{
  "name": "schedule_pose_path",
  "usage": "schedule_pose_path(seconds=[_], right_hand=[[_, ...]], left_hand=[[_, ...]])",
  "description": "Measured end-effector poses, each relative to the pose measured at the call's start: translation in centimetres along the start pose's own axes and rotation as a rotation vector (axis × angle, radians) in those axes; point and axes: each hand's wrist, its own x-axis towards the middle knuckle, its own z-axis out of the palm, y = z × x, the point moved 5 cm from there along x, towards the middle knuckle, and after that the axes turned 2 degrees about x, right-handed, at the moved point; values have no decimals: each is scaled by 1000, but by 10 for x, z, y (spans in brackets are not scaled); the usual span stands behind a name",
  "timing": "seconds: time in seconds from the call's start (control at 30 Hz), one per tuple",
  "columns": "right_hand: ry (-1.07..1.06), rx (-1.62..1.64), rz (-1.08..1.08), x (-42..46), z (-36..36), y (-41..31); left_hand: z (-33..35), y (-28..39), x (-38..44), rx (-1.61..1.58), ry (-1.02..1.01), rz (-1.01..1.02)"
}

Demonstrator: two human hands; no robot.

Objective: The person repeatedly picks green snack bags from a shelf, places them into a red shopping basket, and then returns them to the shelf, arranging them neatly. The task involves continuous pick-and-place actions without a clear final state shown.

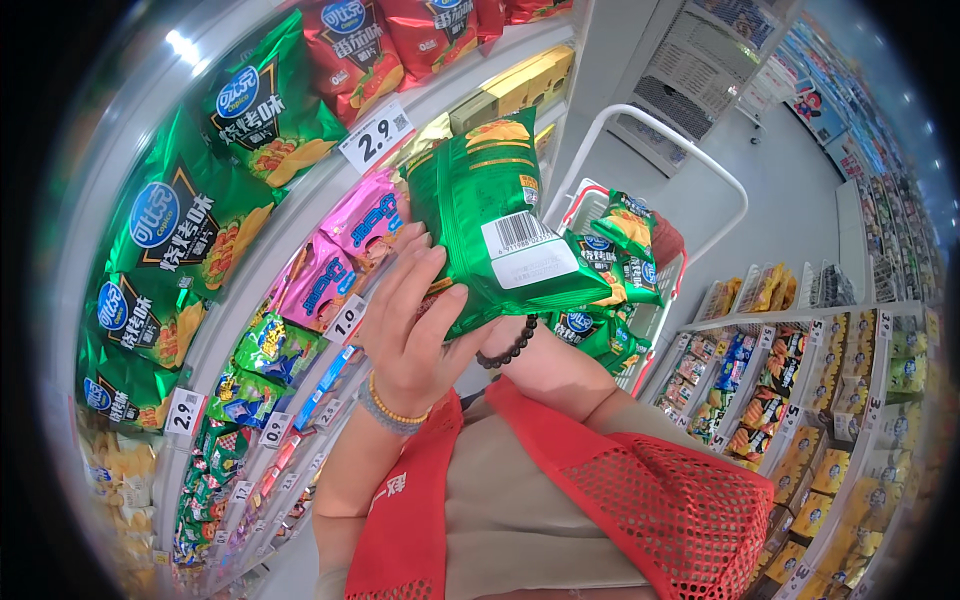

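Before my chest is a green foil bag of potato chips, tilted, with its back face up. A white label with a barcode and print shows on that face. My left hand, with yellow and grey bead bracelets at the wrist, grips the bag's near left side, fingers spread along it. Most of my right hand is hidden behind the bag, holding it from below; a black bead bracelet circles that wrist. Beyond the bag, several similar green bags lie in a light shopping basket with red trim.
Curved shelves on the left carry green Copico chip bags, red chip bags, pink packets and price tags. A white handle frame rises by the basket. Snack shelves stand at the right.
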Motion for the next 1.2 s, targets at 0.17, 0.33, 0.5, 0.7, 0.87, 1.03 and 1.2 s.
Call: schedule_pose_path(seconds=[0.17,0.33,0.5,0.7,0.87,1.03,1.2], right_hand=[[307,-264,-228,-20,-5,-71],[931,-1097,-802,-125,37,-216],[1285,-2158,-729,-227,33,-315],[1408,-1551,-1086,-303,36,-330],[1504,-1476,-807,-330,-18,-356],[1724,-1664,-924,-361,-54,-384],[1805,-1761,-872,-401,-67,-403]], left_hand=[[-24,-14,1,-28,-58,-166],[-115,-38,15,290,-20,-186],[-187,-57,60,388,22,-193],[-190,-91,168,755,-102,-10],[-224,-169,224,896,-190,-288],[-249,-269,254,825,-293,-752],[-221,-323,291,984,-528,-629]])
